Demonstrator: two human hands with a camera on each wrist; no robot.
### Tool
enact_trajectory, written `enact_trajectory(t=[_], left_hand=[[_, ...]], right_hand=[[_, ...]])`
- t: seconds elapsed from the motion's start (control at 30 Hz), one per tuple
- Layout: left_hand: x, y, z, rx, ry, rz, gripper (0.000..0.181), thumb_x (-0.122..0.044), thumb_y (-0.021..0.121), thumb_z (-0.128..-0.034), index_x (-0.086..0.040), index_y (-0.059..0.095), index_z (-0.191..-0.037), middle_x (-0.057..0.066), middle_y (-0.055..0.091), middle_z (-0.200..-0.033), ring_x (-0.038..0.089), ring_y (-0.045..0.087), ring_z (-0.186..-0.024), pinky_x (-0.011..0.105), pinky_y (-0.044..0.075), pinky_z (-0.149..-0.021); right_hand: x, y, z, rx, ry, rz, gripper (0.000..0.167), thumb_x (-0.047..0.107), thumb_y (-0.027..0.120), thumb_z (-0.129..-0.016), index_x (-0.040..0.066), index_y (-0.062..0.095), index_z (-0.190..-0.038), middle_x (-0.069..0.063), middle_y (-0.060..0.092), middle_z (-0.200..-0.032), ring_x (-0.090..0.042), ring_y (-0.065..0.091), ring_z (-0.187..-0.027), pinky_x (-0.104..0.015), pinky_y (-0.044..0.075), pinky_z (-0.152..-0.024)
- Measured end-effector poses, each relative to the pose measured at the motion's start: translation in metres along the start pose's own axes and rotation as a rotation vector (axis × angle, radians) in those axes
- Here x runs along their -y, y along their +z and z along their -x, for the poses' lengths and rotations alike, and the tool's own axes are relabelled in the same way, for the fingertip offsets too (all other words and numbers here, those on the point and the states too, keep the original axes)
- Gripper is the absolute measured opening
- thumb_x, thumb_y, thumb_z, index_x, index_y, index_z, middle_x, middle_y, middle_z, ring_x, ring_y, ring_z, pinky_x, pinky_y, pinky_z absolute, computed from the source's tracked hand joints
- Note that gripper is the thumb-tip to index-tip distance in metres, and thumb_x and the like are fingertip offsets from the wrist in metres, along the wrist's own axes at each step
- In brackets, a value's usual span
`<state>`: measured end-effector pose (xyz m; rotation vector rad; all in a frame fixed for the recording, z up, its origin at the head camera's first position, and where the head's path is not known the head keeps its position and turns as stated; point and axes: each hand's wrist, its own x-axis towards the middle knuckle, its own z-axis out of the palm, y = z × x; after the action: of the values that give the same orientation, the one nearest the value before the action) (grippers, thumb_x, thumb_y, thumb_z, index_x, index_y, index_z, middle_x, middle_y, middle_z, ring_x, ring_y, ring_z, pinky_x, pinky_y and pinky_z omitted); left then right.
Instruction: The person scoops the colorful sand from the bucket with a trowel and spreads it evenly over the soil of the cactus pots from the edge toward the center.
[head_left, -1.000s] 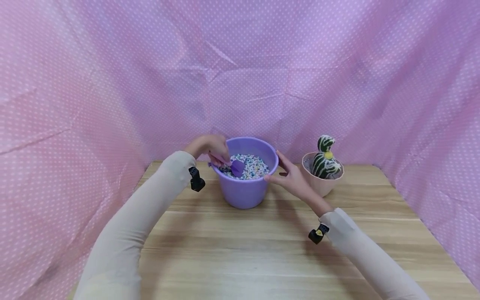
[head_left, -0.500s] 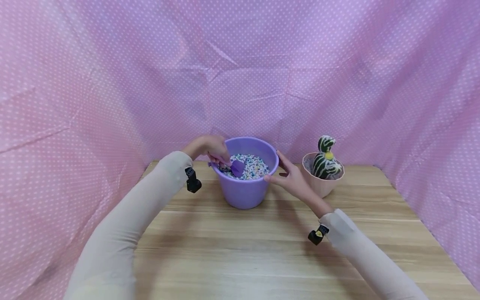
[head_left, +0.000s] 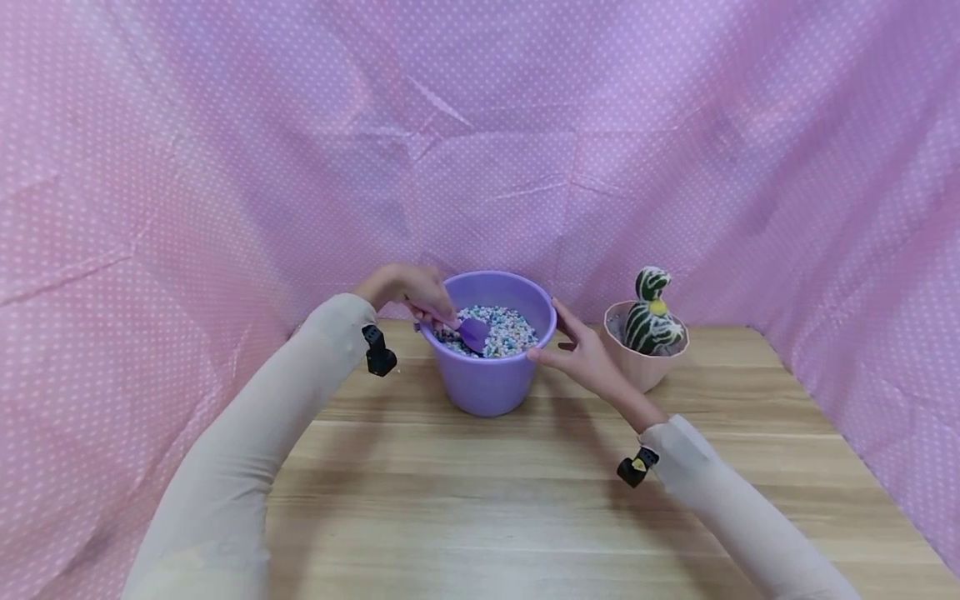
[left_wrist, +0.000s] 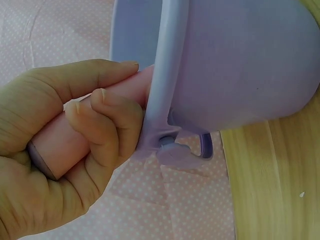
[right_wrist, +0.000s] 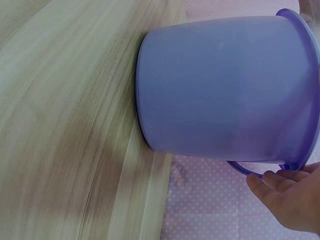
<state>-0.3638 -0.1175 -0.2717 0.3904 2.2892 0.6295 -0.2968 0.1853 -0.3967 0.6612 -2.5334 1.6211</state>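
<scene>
mid-frame, the left hand [head_left: 426, 293] grips the scoop [head_left: 474, 335], likely light and stiff, best held by its handle [left_wrist: 65, 142], the right hand [head_left: 588, 358] wide against the bucket [head_left: 487, 387].

A wood-grain table [head_left: 480, 500] bears a bucket [head_left: 487, 387] and flowerpot [head_left: 648, 368].

"What colour was the bucket [head_left: 486, 387]?"

"Plain lavender. The scoop blade [head_left: 474, 335] was a deeper violet, its handle [left_wrist: 75, 137] pink with a dark purple end."

"And the beads [head_left: 517, 337]?"

"A speckled mix, mostly white, with teal among them."

"The cloth [head_left: 487, 100] was pink, wasn't it?"

"Yes, with white polka dots, and the table [head_left: 480, 492] was pale wood with brownish streaks."

"The cactus [head_left: 641, 329]?"

"Dark green, striped white, with a yellow spot [head_left: 657, 307]; its pot [head_left: 641, 371] was peach. The sleeves [head_left: 225, 450] were off-white."
</scene>
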Motion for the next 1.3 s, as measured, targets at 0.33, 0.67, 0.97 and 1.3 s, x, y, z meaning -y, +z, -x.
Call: enact_trajectory(t=[0.33, 0.67, 0.97, 1.3], left_hand=[[0.006, -0.001, 0.000, 0.032, 0.024, 0.107, 0.040, -0.025, 0.073, -0.0950, 0.007, 0.068, -0.118, 0.003, 0.070, -0.080, 0.004, 0.053, -0.059, 0.016, 0.045, -0.058], [0.011, 0.004, -0.003, 0.029, 0.054, 0.257, 0.043, -0.023, 0.075, -0.0936, 0.005, 0.067, -0.125, 0.010, 0.075, -0.093, 0.006, 0.056, -0.062, 0.016, 0.049, -0.059], [0.020, 0.011, -0.001, -0.030, 0.114, 0.307, 0.046, -0.029, 0.077, -0.0916, 0.005, 0.069, -0.122, 0.008, 0.073, -0.093, 0.007, 0.055, -0.066, 0.017, 0.049, -0.062], [0.033, 0.012, 0.010, -0.127, 0.152, 0.354, 0.048, -0.033, 0.074, -0.0946, 0.007, 0.068, -0.120, 0.011, 0.071, -0.091, 0.007, 0.055, -0.065, 0.021, 0.052, -0.064]], right_hand=[[0.001, -0.001, 0.000, 0.011, 0.012, -0.019, 0.096, 0.019, 0.081, -0.088, 0.013, 0.022, -0.163, -0.015, 0.032, -0.165, -0.038, 0.039, -0.148, -0.059, 0.043, -0.113], [0.001, -0.001, 0.000, 0.003, 0.007, -0.023, 0.099, 0.023, 0.083, -0.087, 0.010, 0.021, -0.163, -0.014, 0.036, -0.164, -0.035, 0.041, -0.148, -0.062, 0.043, -0.111], [0.001, 0.000, 0.000, 0.005, 0.019, -0.050, 0.097, 0.022, 0.082, -0.088, 0.011, 0.021, -0.163, -0.013, 0.037, -0.163, -0.035, 0.043, -0.146, -0.063, 0.041, -0.112], [0.000, 0.001, 0.000, 0.008, 0.016, -0.034, 0.097, 0.024, 0.082, -0.088, 0.015, 0.021, -0.163, -0.011, 0.034, -0.165, -0.034, 0.041, -0.148, -0.060, 0.043, -0.112]])
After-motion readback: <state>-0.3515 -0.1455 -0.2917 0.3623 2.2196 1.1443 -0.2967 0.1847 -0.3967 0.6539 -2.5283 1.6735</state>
